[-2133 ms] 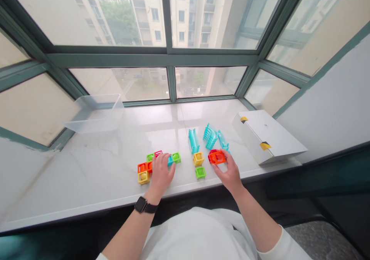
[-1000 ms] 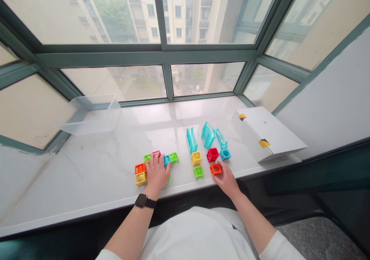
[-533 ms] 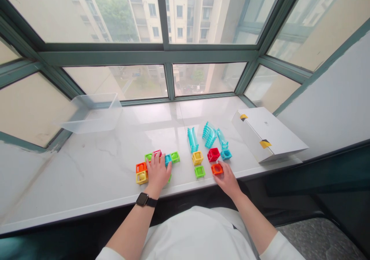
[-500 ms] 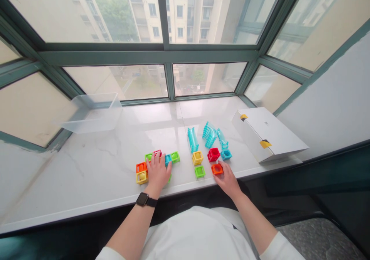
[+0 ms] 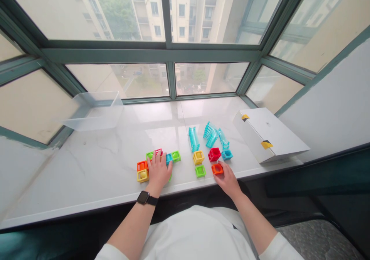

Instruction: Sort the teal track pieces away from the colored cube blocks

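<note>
My left hand (image 5: 159, 170) lies over a cluster of coloured plastic cube blocks, fingers stretched out and spread. Around it show an orange block (image 5: 142, 166), a yellow block (image 5: 142, 176), a blue block (image 5: 169, 158) and a green block (image 5: 176, 156); others are partly hidden under the palm. Thumb and fingers of my right hand (image 5: 227, 178) grip the side of an orange-red cube block (image 5: 217, 169) resting on the sill. Close to it sit a red block (image 5: 214, 154), a teal block (image 5: 227, 154), a yellow block (image 5: 198, 157) and a green block (image 5: 200, 171).
Behind the blocks lie a straight teal track piece (image 5: 194, 139), a curved one (image 5: 211, 134) and a narrow one (image 5: 223, 138). A clear plastic bin (image 5: 95, 123) stands at the left, a white box (image 5: 274, 133) at the right. Windows border the marble sill (image 5: 95, 167).
The view has shifted very slightly. Both hands and the blocks keep their places.
</note>
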Demonstrator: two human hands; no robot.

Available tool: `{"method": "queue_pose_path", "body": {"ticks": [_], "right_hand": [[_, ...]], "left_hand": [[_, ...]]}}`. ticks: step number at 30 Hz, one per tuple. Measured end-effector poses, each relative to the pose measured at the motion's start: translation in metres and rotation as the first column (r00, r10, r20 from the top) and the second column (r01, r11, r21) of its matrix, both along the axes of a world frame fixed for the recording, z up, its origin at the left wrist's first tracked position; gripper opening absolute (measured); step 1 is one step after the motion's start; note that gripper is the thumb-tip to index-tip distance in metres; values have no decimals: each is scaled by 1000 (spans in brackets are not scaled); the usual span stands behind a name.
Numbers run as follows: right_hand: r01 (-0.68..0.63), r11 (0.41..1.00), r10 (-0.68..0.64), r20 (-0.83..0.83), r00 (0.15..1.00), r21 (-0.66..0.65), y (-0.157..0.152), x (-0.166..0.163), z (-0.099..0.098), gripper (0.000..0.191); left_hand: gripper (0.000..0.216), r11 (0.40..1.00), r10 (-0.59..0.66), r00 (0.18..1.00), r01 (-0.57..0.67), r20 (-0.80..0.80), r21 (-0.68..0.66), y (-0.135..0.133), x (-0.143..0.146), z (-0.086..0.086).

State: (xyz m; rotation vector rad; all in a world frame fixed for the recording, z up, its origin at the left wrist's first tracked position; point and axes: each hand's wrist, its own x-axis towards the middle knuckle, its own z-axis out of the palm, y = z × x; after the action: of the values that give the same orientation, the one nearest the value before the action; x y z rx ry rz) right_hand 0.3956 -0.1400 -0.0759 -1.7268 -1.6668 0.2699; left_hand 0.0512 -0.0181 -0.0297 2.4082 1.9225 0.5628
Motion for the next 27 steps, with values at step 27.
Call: {"method": "queue_pose_path", "body": {"ticks": [27], "right_hand": [[-429,892,444,-96,891,141,41,-125,120,27]], "left_hand": [[39,1000,24,934,-19,357,-18,18,-64,10]]}}
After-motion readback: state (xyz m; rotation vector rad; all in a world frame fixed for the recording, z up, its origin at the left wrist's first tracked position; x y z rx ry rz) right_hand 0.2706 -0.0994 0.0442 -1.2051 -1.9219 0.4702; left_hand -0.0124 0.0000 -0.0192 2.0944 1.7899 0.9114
